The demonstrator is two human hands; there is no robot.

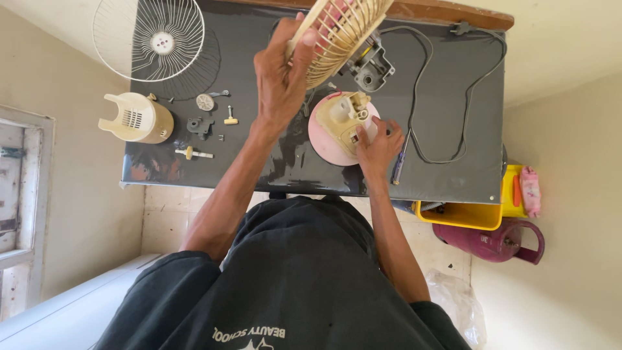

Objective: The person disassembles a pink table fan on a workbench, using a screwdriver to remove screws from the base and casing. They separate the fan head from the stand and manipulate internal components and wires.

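Observation:
My left hand [280, 78] is raised above a dark table [447, 175] and grips the rim of a cream wire fan guard [342, 32], held tilted. Behind the guard sits a grey fan motor [370, 66]. My right hand [377, 148] rests on a round pink fan base [322, 133] that carries a cream housing [346, 115]; its fingers touch the housing's near side. A screwdriver [399, 162] lies on the table just right of that hand.
A white wire guard [149, 40] lies at the far left corner, with a cream motor cover [136, 118] and several small parts [201, 123] nearby. A black power cord [447, 84] loops on the right. A yellow bin [461, 215] and a maroon gas cylinder [495, 243] stand on the floor.

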